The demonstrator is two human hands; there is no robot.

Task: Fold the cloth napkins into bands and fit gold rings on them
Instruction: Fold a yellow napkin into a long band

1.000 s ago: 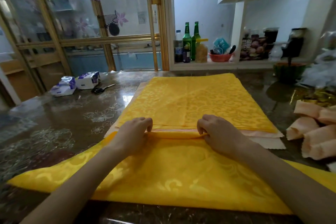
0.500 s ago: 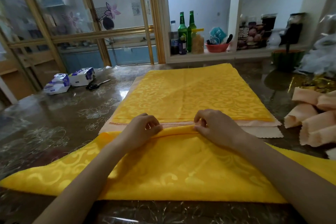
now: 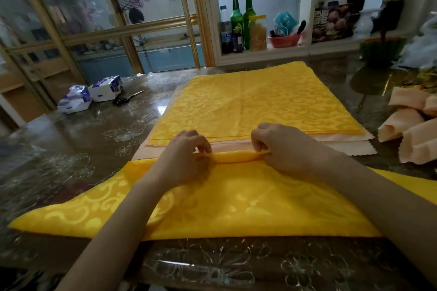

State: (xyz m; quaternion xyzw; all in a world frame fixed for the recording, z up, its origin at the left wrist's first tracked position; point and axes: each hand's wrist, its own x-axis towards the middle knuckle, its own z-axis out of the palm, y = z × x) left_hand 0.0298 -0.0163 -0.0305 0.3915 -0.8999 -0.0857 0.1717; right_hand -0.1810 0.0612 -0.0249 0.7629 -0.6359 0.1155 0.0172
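Note:
A yellow patterned napkin [image 3: 236, 203] lies spread on the table in front of me. Its far edge [image 3: 236, 156] is rolled over into a narrow fold. My left hand [image 3: 182, 160] pinches that fold at its left end. My right hand [image 3: 286, 149] pinches it at the right end. Behind the fold lies a flat stack of yellow napkins [image 3: 255, 104] on top of peach ones [image 3: 343, 142]. Gold rings are not visible.
Several folded peach napkins [image 3: 411, 134] lie at the right. Two tissue packs [image 3: 92, 93] and scissors [image 3: 127, 98] sit at the far left of the glossy table [image 3: 71, 149]. Bottles [image 3: 241, 21] and a red bowl [image 3: 283, 40] stand on the shelf behind.
Both hands have turned the napkin's far edge toward me, and the fold has moved a little nearer. The camera has tilted down slightly.

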